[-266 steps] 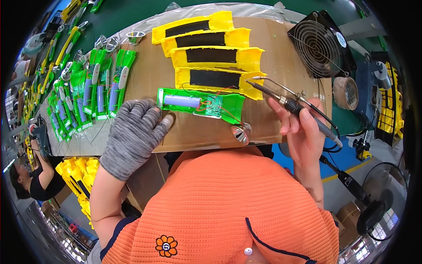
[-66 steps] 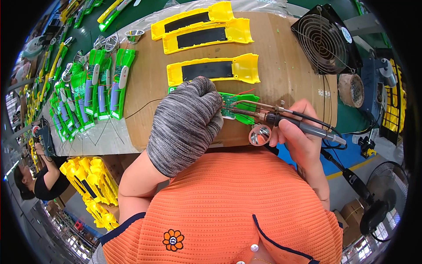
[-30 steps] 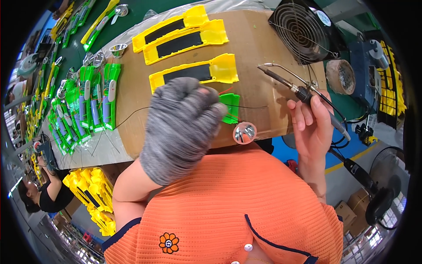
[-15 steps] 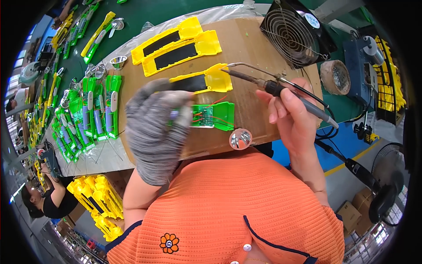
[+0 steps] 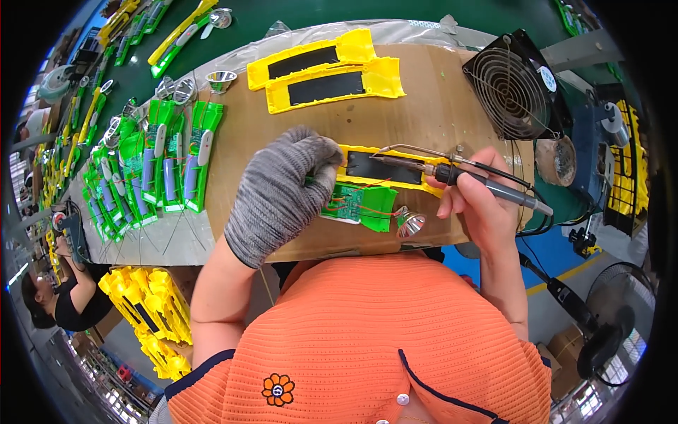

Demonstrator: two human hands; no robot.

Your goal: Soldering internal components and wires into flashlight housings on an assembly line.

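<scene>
My left hand (image 5: 282, 194), in a grey knitted glove, pinches the left end of a yellow plastic shell (image 5: 360, 151) with a black pad inside. The glove hides that end. My bare right hand (image 5: 487, 205) is closed on a soldering iron (image 5: 498, 189) with a thin curved metal tube alongside. Its tip points left above the black pad; whether it touches cannot be made out. Just nearer to me lies a green housing (image 5: 381, 208) with a circuit board and red wires, its left part behind the glove. A silver reflector cup (image 5: 411, 222) lies beside its right end.
Two more yellow shells (image 5: 326, 86) lie at the back of the cardboard sheet (image 5: 282, 127). Green housings (image 5: 169, 169) with purple battery cells crowd the left. A caged fan (image 5: 510, 88), a tape roll (image 5: 556, 161) and a blue box (image 5: 592, 145) stand right. Another person (image 5: 70, 283) works far left.
The view has shifted. The yellow shell has come nearer and to the right, with my gloved hand at its left end. The iron's tip now lies over its black pad. The reflector has tipped.
</scene>
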